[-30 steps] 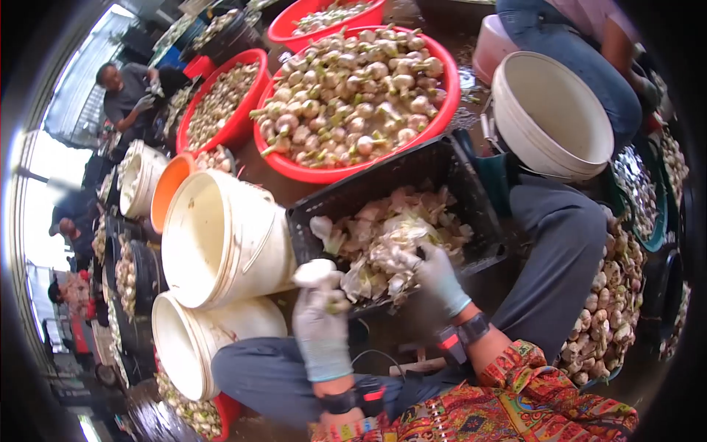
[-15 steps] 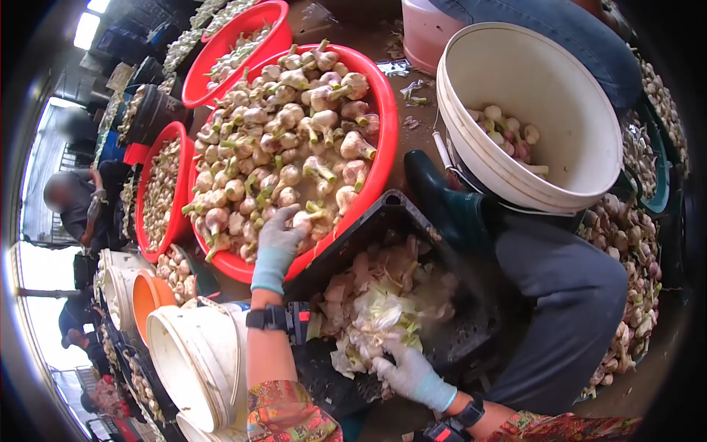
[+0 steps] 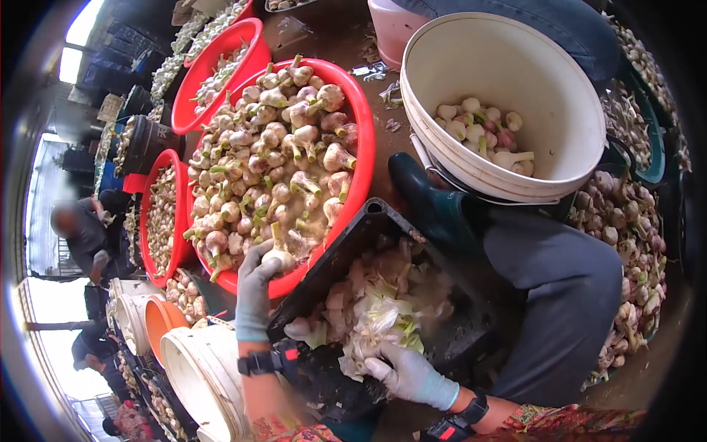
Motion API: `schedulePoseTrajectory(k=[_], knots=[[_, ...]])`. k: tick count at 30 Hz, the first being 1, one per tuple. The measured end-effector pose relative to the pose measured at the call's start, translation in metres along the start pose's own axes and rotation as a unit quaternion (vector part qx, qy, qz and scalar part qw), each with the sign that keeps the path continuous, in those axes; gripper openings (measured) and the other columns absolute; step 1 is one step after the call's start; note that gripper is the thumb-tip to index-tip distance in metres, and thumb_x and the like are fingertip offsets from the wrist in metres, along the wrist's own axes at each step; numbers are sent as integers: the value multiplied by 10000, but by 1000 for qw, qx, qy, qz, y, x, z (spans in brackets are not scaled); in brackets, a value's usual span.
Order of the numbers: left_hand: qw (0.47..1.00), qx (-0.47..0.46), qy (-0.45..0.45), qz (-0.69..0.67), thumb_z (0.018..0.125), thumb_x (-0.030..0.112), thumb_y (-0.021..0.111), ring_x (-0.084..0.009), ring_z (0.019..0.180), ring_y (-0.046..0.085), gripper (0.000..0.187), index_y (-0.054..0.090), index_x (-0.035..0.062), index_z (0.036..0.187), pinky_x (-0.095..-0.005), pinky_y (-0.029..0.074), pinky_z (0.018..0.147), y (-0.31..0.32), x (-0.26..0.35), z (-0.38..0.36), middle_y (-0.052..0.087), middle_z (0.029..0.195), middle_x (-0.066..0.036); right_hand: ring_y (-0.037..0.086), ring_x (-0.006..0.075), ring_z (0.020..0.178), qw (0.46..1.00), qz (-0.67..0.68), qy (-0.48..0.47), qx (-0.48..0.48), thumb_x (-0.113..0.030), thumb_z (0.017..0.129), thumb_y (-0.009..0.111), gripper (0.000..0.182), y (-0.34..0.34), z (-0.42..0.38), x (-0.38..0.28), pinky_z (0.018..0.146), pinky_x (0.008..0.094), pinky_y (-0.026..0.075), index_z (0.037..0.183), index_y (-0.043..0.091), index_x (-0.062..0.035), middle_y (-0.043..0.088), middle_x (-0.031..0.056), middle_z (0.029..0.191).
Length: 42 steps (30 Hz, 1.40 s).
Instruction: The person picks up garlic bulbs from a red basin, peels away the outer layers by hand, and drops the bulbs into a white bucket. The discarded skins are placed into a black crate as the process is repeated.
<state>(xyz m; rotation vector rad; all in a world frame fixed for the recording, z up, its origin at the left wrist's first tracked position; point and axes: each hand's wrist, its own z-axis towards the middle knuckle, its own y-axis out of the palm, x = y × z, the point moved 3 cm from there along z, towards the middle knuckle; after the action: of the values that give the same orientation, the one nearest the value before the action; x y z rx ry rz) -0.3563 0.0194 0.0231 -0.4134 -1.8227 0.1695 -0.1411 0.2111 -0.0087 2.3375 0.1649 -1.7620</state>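
A large red basin (image 3: 361,147) holds many garlic bulbs with cut stems. At its near edge, my gloved left hand (image 3: 258,280) has its fingers closed round a garlic bulb (image 3: 278,258) whose stem points up. My gloved right hand (image 3: 403,374) is over the near side of a black crate (image 3: 471,324), beside a heap of peeled garlic skins (image 3: 383,309). Its fingers are bent together; whatever they hold, if anything, is too hidden to name. To the upper right, a white bucket (image 3: 582,81) has several cleaned bulbs (image 3: 475,129) at its bottom.
A dark boot (image 3: 427,195) and a grey trouser leg (image 3: 552,280) lie right of the crate. More garlic (image 3: 626,250) is piled at the right. White buckets (image 3: 199,376), an orange bucket (image 3: 163,320) and smaller red basins (image 3: 177,221) stand left. A person (image 3: 92,236) is at far left.
My left hand has closed round a bulb at the basin's near edge and moved slightly down and left. The view has shifted, and more bulbs show in the white bucket.
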Motion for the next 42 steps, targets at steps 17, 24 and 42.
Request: schedulePoseTrajectory(k=[17, 24, 42], knots=[[882, 297, -245, -272, 927, 593, 407, -80, 372, 401, 534, 577, 111, 771, -204, 288, 331, 75, -62, -293, 510, 539, 3, 626, 379, 724, 930, -285, -108, -205, -307, 941, 450, 406, 56, -56, 3, 630, 490, 480, 1317, 402, -161, 640, 185, 786], [868, 261, -263, -330, 920, 577, 437, -90, 342, 413, 488, 575, 119, 821, -204, 300, 304, 71, -81, -292, 525, 529, -13, 622, 394, 739, 965, -190, -117, -140, -208, 934, 457, 245, 54, -55, 8, 648, 490, 489, 1162, 503, -132, 633, 201, 783], [868, 234, -294, -325, 920, 577, 435, -88, 338, 384, 497, 578, 113, 817, -208, 276, 305, 69, -95, -296, 513, 527, -16, 628, 359, 792, 947, -1, 198, -252, -252, 960, 453, 293, 48, -53, 1, 725, 423, 486, 1101, 577, -27, 648, 183, 807]])
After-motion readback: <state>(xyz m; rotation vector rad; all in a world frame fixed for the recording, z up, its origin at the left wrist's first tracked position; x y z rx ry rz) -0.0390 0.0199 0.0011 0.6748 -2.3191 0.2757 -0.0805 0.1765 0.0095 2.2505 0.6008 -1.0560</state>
